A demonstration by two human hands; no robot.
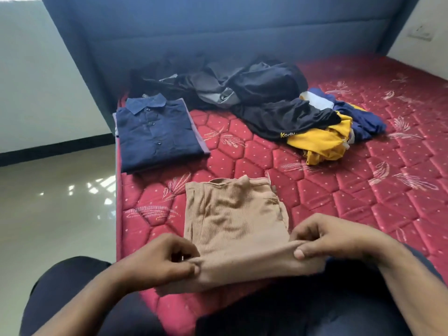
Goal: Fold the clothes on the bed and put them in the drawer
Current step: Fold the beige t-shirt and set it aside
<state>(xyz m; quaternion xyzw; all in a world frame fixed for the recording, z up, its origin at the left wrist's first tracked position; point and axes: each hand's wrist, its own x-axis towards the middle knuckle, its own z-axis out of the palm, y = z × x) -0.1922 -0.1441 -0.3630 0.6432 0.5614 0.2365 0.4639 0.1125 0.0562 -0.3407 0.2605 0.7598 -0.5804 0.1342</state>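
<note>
Both hands, the left hand [169, 258] and right hand [322, 236], pinch the near hem of the tan top [232, 214] at lower centre on the bed [363, 190], its long axis running away toward the frame's top.

Soft daylight; window glare on the floor [72, 190]; wide-angle bending and slight blur at edges.
</note>
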